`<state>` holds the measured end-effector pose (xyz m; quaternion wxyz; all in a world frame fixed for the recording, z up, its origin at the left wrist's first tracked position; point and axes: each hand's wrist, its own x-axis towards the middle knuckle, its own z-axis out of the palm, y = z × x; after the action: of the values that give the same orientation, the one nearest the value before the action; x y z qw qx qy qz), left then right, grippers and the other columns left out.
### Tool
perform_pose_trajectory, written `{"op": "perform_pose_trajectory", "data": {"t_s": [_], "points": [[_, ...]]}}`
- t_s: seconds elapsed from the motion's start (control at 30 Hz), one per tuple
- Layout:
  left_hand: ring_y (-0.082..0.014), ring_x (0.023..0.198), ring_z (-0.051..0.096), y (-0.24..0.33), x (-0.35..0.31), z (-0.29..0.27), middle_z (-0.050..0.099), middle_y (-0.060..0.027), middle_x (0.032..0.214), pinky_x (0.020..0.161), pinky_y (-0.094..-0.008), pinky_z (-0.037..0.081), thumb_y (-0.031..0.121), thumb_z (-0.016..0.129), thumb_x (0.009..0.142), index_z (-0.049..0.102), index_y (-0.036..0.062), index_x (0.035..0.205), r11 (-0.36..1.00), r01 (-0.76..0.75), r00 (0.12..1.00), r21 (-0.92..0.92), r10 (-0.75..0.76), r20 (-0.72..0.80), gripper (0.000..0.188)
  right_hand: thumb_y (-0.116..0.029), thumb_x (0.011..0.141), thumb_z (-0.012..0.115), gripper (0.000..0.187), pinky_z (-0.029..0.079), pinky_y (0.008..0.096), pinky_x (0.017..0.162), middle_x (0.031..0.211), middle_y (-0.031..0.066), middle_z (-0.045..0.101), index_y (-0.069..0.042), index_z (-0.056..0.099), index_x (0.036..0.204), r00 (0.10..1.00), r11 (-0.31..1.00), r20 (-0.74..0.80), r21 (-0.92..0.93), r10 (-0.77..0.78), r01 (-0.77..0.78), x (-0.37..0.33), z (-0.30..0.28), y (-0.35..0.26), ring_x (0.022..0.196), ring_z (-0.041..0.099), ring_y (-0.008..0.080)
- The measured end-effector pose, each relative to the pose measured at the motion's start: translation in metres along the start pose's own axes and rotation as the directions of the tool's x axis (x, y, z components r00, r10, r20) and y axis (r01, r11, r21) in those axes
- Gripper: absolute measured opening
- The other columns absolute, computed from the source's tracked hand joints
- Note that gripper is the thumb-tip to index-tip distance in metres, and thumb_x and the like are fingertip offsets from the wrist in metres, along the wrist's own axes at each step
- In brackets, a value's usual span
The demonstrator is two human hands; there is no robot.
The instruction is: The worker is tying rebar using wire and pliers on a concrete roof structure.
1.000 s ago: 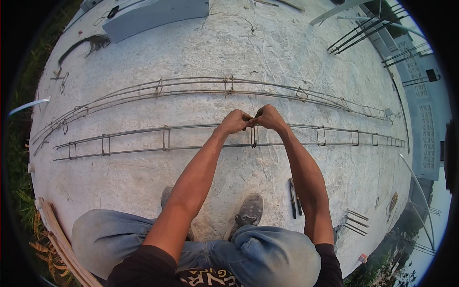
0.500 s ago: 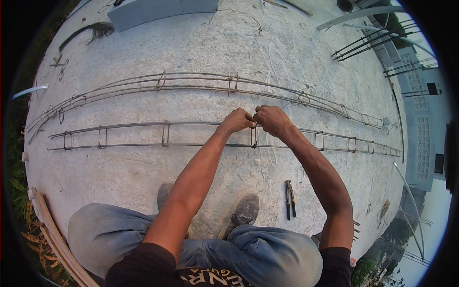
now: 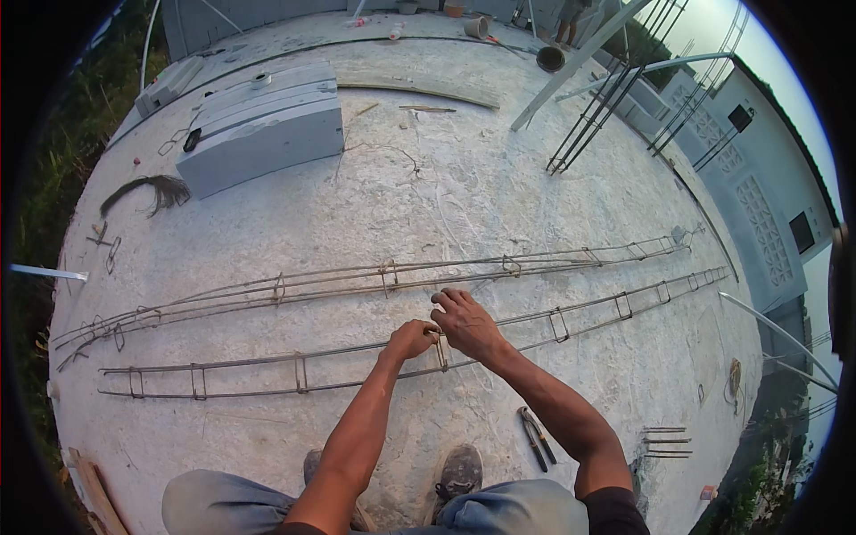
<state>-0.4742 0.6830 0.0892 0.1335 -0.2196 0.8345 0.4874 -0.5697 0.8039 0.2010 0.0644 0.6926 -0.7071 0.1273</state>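
Note:
The nearer rebar cage (image 3: 250, 364), long thin bars joined by square stirrups, lies across the concrete in front of my feet. My left hand (image 3: 414, 340) is closed in a pinch at its upper bar, beside a stirrup (image 3: 441, 353); whatever sits between those fingertips is too small to make out. Just right of it and slightly farther off, my right hand (image 3: 467, 325) hovers over the same joint, fingers bent and apart, with nothing visible in them. End-cutting pincers (image 3: 537, 439) with dark and yellow handles rest on the floor near my right forearm.
Beyond it lies a second rebar cage (image 3: 339, 280). Grey blocks (image 3: 267, 147) are stacked at far left, near a bundle of tie wire (image 3: 160, 190). Upright rebar (image 3: 593, 120) and a slanting pole (image 3: 580, 62) stand at far right. Another person (image 3: 569, 22) stands far back.
The view has tilted up, bringing in more of the far slab. My right hand has loosened from its closed pose, its fingers now apart; my left stays pinched at the same joint.

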Motion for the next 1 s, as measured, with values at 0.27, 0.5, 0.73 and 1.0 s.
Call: {"op": "perform_pose_trajectory", "data": {"t_s": [0.27,0.5,0.73,1.0], "points": [[-0.0288,0.098,0.069,0.003,0.01,0.01,0.071,-0.0176,0.104,0.087,-0.0358,0.051,0.025,0.073,0.079,0.07,0.002,0.109,0.987,-0.113,0.986,-0.117,0.097,-0.133,0.038,-0.034,0.08,0.073,0.048,0.047,0.0458,0.084,0.104,0.0208,0.058,0.003,0.06,0.107,0.477,0.51,0.194,-0.189,0.857,-0.839,-0.25,0.013,-0.067,0.103,0.055,0.0374],[-0.0276,0.1,0.067,0.003,0.007,0.015,0.071,-0.0151,0.106,0.089,-0.0361,0.05,0.023,0.075,0.077,0.071,0.0052,0.11,0.979,-0.081,0.977,-0.188,0.041,-0.208,0.037,-0.035,0.08,0.073,0.054,0.046,0.0466,0.083,0.107,0.0231,0.055,0.006,0.056,0.111,0.326,0.338,0.168,-0.047,0.93,-0.94,-0.34,0.032,-0.089,0.102,0.054,0.0387],[-0.0254,0.097,0.06,0.033,-0.029,0.05,0.067,-0.0141,0.098,0.083,-0.0384,0.048,0.02,0.072,0.082,0.068,0.0011,0.098,0.989,-0.142,0.562,-0.048,0.041,-0.826,0.025,-0.029,0.089,0.061,0.035,0.047,0.0458,0.078,0.094,0.0199,0.059,0.004,0.058,0.101,0.457,0.456,0.082,0.026,0.886,-0.89,-0.359,0.044,-0.088,0.093,0.059,0.0349],[-0.0201,0.089,0.061,0.035,-0.015,0.084,0.06,-0.0099,0.104,0.07,-0.0319,0.051,0.053,0.057,0.092,0.052,0.002,0.113,-0.412,-0.005,0.933,-0.911,-0.331,0.144,0.056,-0.017,0.084,0.059,0.036,0.056,0.0409,0.067,0.085,0.0115,0.06,0.004,0.054,0.113,-0.129,-0.681,0.668,0.715,0.733,-0.16,-0.385,0.033,-0.07,0.07,0.062,0.0246]]}}
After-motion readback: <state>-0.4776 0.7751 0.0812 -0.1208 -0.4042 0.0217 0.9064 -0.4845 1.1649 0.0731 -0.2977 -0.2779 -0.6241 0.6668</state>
